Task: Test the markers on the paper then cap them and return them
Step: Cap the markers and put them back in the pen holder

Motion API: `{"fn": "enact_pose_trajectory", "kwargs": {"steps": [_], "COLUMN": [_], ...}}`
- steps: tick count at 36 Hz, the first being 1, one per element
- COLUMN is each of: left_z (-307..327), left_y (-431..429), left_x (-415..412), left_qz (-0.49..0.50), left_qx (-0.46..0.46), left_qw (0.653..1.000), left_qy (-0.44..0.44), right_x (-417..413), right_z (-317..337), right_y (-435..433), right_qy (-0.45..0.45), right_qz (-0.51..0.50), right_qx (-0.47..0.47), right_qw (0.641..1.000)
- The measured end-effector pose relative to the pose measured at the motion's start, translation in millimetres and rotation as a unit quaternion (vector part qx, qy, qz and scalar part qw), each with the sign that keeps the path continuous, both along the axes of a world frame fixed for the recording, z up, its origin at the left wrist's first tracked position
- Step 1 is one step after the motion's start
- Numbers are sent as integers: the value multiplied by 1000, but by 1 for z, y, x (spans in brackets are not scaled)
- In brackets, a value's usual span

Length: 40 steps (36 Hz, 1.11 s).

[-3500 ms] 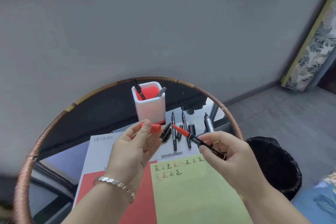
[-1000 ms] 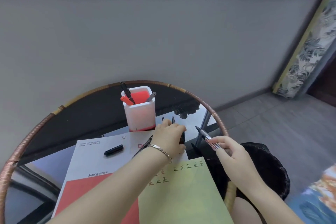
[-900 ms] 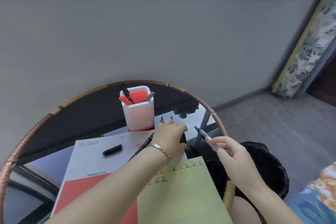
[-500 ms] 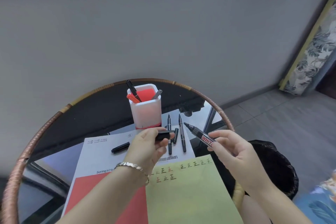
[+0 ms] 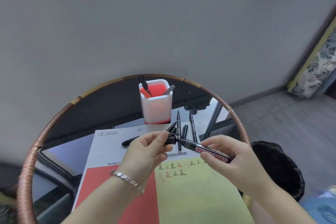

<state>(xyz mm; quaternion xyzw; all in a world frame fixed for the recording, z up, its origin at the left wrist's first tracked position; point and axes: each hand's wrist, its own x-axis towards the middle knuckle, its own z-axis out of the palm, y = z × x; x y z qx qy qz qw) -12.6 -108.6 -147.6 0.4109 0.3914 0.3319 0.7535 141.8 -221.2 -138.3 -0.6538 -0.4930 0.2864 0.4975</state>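
My right hand (image 5: 231, 158) grips a black whiteboard marker (image 5: 203, 149) with a red label, its bare tip pointing left. My left hand (image 5: 145, 152) pinches the marker's black cap (image 5: 170, 139) right at that tip, above the paper. The yellow-green sheet (image 5: 196, 196) below carries several small test marks. A white pen holder (image 5: 156, 107) with a red inside stands behind, with a red marker, a black one and a grey one in it. Several loose black pens and caps (image 5: 181, 129) lie in front of the holder.
The round glass table has a woven rim (image 5: 36, 143). A white and red printed sheet (image 5: 109, 160) lies under the yellow one, with a black pen (image 5: 129, 141) on it. A black bin (image 5: 278, 169) stands at the right beside the table. A grey wall is close behind.
The red marker went into the holder. My right hand picked up the whiteboard marker and my left hand picked up a black cap; the cap has now come up to the marker's tip.
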Motion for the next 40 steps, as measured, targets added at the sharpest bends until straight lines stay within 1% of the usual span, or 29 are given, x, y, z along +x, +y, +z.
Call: {"fn": "enact_pose_trajectory", "kwargs": {"steps": [2, 5, 7, 9, 11, 15, 17, 23, 30, 32, 34, 37, 39, 40], "left_z": [0, -2, -4, -6, -5, -1, 0, 2, 2, 5, 8, 7, 8, 8], "left_y": [-2, -3, -4, -3, -3, -5, -8, -16, -12, -12, -12, -9, -5, -2], "left_x": [0, -3, -5, -7, -7, -7, -8, -10, -9, -8, -7, -8, -11, -12], "left_qz": [-17, -44, -58, -57, -49, -55, -66, -73, -40, -35, -44, -69, -90, -98], "left_qx": [84, 232, 287, 318, 334, 314, 317, 331, 404, 409, 414, 476, 488, 494], "left_qw": [994, 961, 941, 930, 924, 935, 934, 932, 905, 905, 905, 870, 859, 852], "left_qy": [62, 145, 169, 176, 177, 158, 152, 130, 130, 109, 83, 107, 125, 141], "right_x": [0, 1, 2, 2, 2, 0, -2, -6, -13, -15, -17, -16, -15, -14], "right_z": [1, 2, 4, 6, 10, 14, 14, 9, 12, 13, 12, 8, 7, 7], "right_y": [0, -1, 0, 1, 2, 2, 3, 5, 13, 17, 21, 22, 21, 21], "right_qy": [-14, -43, -67, -81, -88, -102, -109, -117, -50, -18, 34, 98, 91, 70], "right_qz": [7, 18, 15, 15, 26, 47, 55, 51, 30, 31, 36, 31, 37, 48], "right_qx": [-3, -3, 1, 3, 9, 14, 18, 50, 73, 75, 74, 67, 53, 38], "right_qw": [1000, 999, 998, 997, 996, 994, 992, 990, 996, 997, 996, 992, 994, 996]}}
